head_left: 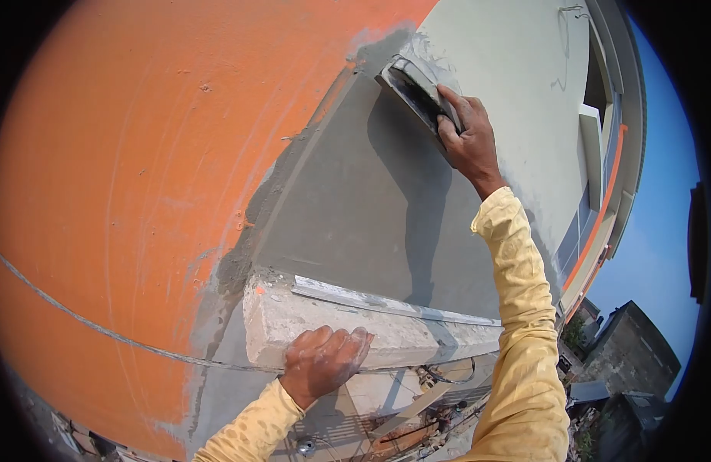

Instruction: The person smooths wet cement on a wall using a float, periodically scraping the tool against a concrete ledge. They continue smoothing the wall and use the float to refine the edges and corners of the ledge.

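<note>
In the head view, the right hand point(469, 142) has its fingers point(450, 104) clamped on a plastering float point(415, 91) pressed to the wet grey plaster point(355, 200) well above the concrete ledge point(417, 335), while the left hand point(323, 363) rests against that ledge's front, fingers curled together, with the orange wall point(125, 169) to the ledge's left.

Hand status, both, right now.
Left hand: braced on the concrete ledge, fingers bent, grasping nothing.
Right hand: closed on the plastering trowel, pressed to the wall.
</note>
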The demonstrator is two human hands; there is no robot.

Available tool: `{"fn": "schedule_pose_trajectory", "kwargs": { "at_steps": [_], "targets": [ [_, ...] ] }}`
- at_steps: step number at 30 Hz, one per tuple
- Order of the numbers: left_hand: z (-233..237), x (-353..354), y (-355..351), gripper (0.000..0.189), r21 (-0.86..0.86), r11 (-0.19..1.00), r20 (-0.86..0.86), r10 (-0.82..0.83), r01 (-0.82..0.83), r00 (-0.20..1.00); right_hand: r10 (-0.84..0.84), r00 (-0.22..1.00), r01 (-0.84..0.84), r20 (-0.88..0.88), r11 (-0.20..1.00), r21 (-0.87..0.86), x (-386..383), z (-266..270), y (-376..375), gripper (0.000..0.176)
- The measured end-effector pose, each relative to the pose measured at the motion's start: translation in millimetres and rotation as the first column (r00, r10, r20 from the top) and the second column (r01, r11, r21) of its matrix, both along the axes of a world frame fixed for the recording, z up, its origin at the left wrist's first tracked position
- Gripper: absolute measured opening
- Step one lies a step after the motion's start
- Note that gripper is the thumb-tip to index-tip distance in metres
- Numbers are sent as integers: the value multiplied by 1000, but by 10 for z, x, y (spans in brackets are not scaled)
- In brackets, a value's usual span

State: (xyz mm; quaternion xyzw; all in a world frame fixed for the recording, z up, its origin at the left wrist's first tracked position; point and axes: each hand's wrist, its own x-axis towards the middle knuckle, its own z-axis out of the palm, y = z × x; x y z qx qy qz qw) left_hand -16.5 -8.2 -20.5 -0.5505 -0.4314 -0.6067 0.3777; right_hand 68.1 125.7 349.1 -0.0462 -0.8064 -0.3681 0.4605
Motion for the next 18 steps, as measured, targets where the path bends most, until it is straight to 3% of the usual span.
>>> {"fn": "schedule_pose_trajectory", "kwargs": {
  "at_steps": [1, 3, 6, 11, 12, 13, 14, 15, 16, 17, 18],
  "targets": [
    [4, 4, -16, 17, -10, 1000, -3, 7, -7, 1000, 7, 1000, -7, -3, 1000, -10, -132, -48, 37, 50],
    [21, -6, -39, 13, -34, 999, -9, 5, -6, 1000, -1, 999, 6, -32, 987, 159, -321, -113, 154, 50],
    [14, 2, -42, 13, -50, 998, -14, 35, -36, 999, 58, 998, -59, 18, 996, 73, -293, -306, 264, 53],
    [61, 29, -63, 14, -8, 1000, 22, -20, 21, 1000, -51, 925, -5, 377, 989, 146, 303, -974, 179, 53],
    [84, 39, -93, 13, -1, 999, 47, -54, 54, 997, -40, 925, -16, 378, 989, 144, 378, -1094, 54, 53],
    [124, 47, -169, 13, -5, 999, 47, -45, 45, 998, 114, 942, -81, 316, 990, -116, 443, -1210, -90, 50],
    [181, 48, -292, 13, -71, 975, 183, -196, 212, 963, 248, 944, -158, 216, 918, -363, 504, -1337, -214, 47],
    [233, 39, -396, 15, -113, 918, 325, -327, 379, 888, 258, 943, -167, 213, 915, -367, 572, -1473, -317, 47],
    [277, -23, -461, 15, -116, 922, 324, -317, 370, 892, 512, 858, -347, -46, 510, -787, 629, -1605, -407, 48],
    [322, -135, -522, 23, 65, 770, 543, -561, 634, 625, 563, 730, -416, -388, -84, -905, 674, -1754, -470, 51],
    [371, -236, -573, 32, 304, 549, 659, -711, 779, 244, 572, 613, -394, -544, -375, -839, 710, -1945, -523, 52]
  ]
}}
